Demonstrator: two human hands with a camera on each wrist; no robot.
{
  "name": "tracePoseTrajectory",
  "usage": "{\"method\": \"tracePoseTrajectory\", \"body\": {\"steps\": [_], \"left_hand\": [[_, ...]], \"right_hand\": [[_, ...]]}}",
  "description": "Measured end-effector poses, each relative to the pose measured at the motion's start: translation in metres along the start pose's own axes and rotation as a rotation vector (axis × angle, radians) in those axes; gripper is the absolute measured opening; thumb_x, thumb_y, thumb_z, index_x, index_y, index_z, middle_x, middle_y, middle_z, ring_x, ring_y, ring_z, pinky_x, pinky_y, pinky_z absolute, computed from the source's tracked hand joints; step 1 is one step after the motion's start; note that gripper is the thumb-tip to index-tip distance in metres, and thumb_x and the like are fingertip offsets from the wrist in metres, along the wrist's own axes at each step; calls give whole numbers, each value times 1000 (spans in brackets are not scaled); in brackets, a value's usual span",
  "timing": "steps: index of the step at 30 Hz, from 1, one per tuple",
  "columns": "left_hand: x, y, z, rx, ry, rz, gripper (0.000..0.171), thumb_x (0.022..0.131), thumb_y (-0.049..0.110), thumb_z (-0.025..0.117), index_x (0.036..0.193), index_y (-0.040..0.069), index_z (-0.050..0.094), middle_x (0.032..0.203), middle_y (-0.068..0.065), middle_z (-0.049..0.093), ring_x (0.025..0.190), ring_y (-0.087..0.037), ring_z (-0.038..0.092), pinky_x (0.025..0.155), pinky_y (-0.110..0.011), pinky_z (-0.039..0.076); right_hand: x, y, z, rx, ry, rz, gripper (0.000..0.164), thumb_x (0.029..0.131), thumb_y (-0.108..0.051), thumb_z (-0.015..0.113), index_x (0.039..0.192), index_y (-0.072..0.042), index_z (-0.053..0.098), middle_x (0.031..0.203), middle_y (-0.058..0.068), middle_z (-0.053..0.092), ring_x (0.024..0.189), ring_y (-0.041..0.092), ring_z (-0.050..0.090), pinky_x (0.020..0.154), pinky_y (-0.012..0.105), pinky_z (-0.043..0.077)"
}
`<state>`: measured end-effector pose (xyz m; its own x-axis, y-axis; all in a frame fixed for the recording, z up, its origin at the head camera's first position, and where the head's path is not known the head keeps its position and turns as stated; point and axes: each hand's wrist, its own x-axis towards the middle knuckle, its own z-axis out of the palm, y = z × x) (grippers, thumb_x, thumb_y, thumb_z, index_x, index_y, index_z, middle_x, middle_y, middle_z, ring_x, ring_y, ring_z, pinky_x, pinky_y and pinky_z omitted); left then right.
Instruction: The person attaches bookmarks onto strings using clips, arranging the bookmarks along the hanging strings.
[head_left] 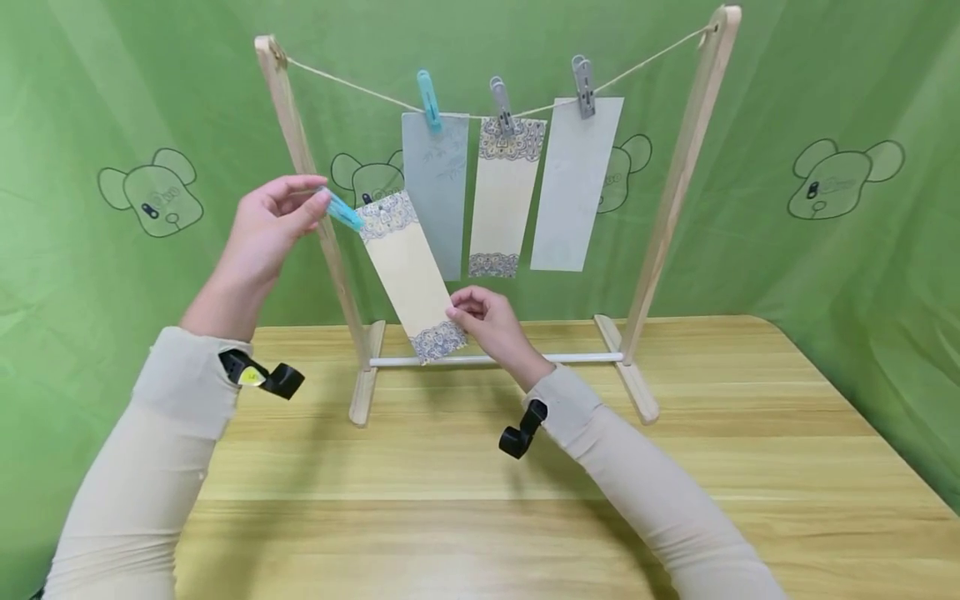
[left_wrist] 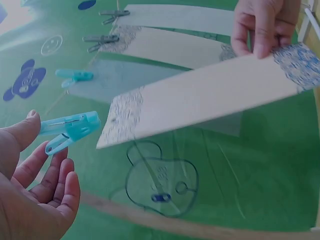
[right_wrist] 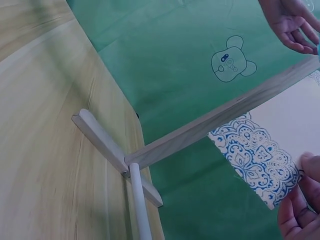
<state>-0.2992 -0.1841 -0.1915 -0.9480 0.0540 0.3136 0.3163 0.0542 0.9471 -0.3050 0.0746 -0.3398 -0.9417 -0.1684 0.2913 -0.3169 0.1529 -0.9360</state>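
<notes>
My left hand (head_left: 272, 225) pinches a turquoise clothespin (left_wrist: 71, 128) between thumb and fingers. The clip's tip points at the top end of a cream card (left_wrist: 200, 95) with blue lace-patterned ends, right at its edge. Lower down, my right hand (head_left: 491, 325) pinches that card by its right edge near the bottom pattern (right_wrist: 255, 160). The card hangs tilted in front of a string (head_left: 352, 86). Pegged on the string are a grey-blue card (head_left: 438, 183) under a turquoise clothespin (head_left: 429, 102), and a lace-patterned card (head_left: 501, 200) and a plain pale card (head_left: 576, 187) under grey clothespins (head_left: 583, 87).
The string runs between two wooden posts (head_left: 682, 179) on flat feet (head_left: 628, 371), joined low down by a white rod (head_left: 555, 358). The stand rests on a wooden table (head_left: 450, 467). Behind it hangs a green cloth (head_left: 825, 275) with printed bear faces.
</notes>
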Motion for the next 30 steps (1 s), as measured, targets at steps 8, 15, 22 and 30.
{"method": "tracePoseTrajectory", "body": {"steps": [8,15,22,30], "left_hand": [[14,29,22,53,3,29,33,85,18,71,115,9,63,92,5,66,87,-9,58,78,-17,48],[28,52,29,12,28,48,31,83,16,72,111,5,64,90,3,66,91,-10,59,91,-21,46],[42,73,34,54,90,99,26,85,14,70,109,5,65,87,4,65,85,-7,56,85,-19,46],[54,89,43,136,206,109,26,84,15,70,108,5,66,82,6,62,81,-5,53,83,-19,45]], "right_hand": [[5,-5,7,8,29,-17,14,88,-5,64,101,1,62,82,4,64,69,12,54,67,32,52],[9,-11,13,19,57,-44,15,88,-5,64,102,1,62,86,8,65,70,12,55,67,22,50],[14,-17,19,40,82,-66,18,87,-6,66,102,2,62,89,11,66,73,12,58,72,28,53],[22,-29,27,47,71,-78,17,86,-5,67,102,1,63,91,14,68,75,13,59,71,22,53]]}}
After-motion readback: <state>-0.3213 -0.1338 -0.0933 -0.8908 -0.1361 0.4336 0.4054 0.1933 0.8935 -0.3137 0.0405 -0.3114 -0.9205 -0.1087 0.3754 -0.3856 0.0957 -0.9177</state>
